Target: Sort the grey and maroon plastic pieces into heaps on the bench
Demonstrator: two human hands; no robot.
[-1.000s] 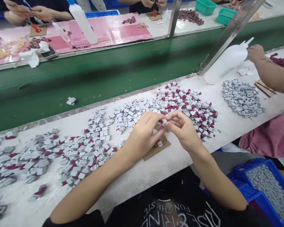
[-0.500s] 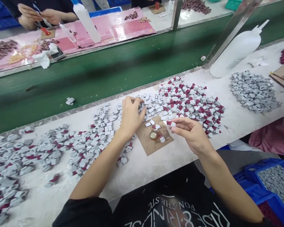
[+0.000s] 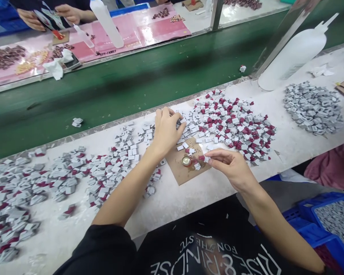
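My right hand (image 3: 231,166) pinches a small two-tone plastic piece (image 3: 202,157), dark red at one end and pale grey at the other, over the right edge of a brown cardboard square (image 3: 182,176). On the cardboard sits a small round cap (image 3: 186,161) with shiny liquid around it, beside several loose grey and red pieces (image 3: 197,166). My left hand (image 3: 167,131) arches over the grey pieces (image 3: 190,128) behind the cardboard. Its thumb and forefinger are apart, with grey pieces showing between them; the other fingertips are hidden.
A mixed grey and red heap (image 3: 235,126) lies to the right, a grey heap (image 3: 313,109) beyond it. More pieces (image 3: 54,179) spread left. A white squeeze bottle (image 3: 294,57) stands near a metal post. Past the green belt (image 3: 117,91), another person's hands (image 3: 67,13) work.
My right hand has brought the two-tone piece slightly down and left, over the cardboard's edge. My left hand has shifted slightly right along the grey pieces. The view has moved a little.
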